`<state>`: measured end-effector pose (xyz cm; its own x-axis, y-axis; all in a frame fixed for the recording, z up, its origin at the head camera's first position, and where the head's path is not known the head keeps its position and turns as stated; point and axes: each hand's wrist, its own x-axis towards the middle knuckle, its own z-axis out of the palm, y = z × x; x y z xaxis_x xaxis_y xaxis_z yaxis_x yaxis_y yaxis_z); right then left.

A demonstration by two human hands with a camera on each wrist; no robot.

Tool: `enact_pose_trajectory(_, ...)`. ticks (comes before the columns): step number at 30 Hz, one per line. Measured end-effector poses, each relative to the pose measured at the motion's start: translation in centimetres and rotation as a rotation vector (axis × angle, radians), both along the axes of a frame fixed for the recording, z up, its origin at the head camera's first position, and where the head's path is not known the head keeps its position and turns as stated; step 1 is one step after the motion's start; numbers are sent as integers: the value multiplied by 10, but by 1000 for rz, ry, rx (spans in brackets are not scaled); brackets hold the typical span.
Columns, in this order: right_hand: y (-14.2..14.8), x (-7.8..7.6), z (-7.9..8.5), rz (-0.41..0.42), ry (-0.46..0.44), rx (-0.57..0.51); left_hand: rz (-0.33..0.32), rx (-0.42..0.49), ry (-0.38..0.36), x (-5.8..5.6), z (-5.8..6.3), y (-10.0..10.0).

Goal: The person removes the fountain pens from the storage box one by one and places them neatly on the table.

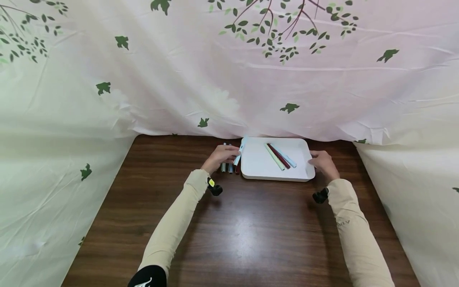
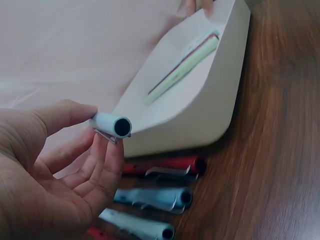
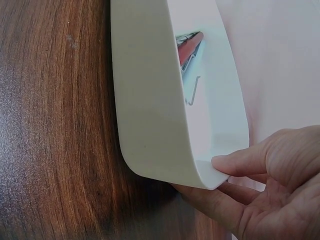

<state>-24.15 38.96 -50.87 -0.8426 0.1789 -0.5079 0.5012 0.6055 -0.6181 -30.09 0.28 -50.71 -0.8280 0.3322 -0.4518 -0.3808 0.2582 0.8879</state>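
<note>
My left hand (image 1: 221, 154) pinches a light blue pen (image 2: 109, 123) between thumb and fingers, beside the left edge of the white tray (image 1: 254, 161). The pen has a wire clip and a dark end. My right hand (image 1: 324, 162) grips the tray's right wall, thumb inside and fingers outside below the rim. Inside the tray lie a pale green pen (image 1: 274, 156), a dark red pen (image 1: 279, 156) and another light blue pen (image 1: 285, 156), side by side. Under my left hand, a red pen (image 2: 175, 165), a blue pen (image 2: 160, 197) and a pale pen (image 2: 137, 222) rest on the table.
The dark wooden table (image 1: 251, 231) carries the tray near its far edge. A pale curtain (image 1: 201, 79) printed with leaves hangs right behind the tray, with more cloth at both sides. Part of another red pen (image 2: 98, 233) shows at the left wrist view's bottom edge.
</note>
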Motion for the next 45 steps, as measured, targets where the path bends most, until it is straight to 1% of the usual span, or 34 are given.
enact_pose_trajectory(5,-1,-1,1,7,5,-4,78,1,-1,-1,-1,-18)
enact_pose_trajectory(9,-1,1,1,11,11,15,84,-28,31,2,-3,-29)
enact_pose_trajectory(13,-1,3,1,9,34,10,92,-55,72,5,-7,-39)
enact_pose_trajectory(16,0,5,2,7,42,7,104,-63,90,6,-8,-45)
enact_pose_trajectory(19,0,5,3,2,44,8,125,-95,97,6,-7,-53)
enact_pose_trajectory(23,1,5,3,7,37,0,171,-146,106,6,-6,-63)
enact_pose_trajectory(26,2,5,2,17,39,0,208,-190,124,6,-10,-68)
enact_pose_trajectory(28,2,5,1,22,43,3,213,-246,145,7,-15,-71)
enact_pose_trajectory(31,2,6,0,17,41,0,211,-350,166,9,-23,-74)
enact_pose_trajectory(34,0,7,-1,9,34,-9,211,-428,182,9,-28,-74)
enact_pose_trajectory(40,1,7,-1,9,41,-4,216,-437,217,10,-27,-71)
enact_pose_trajectory(45,3,6,1,16,56,-18,219,-482,246,13,-27,-68)
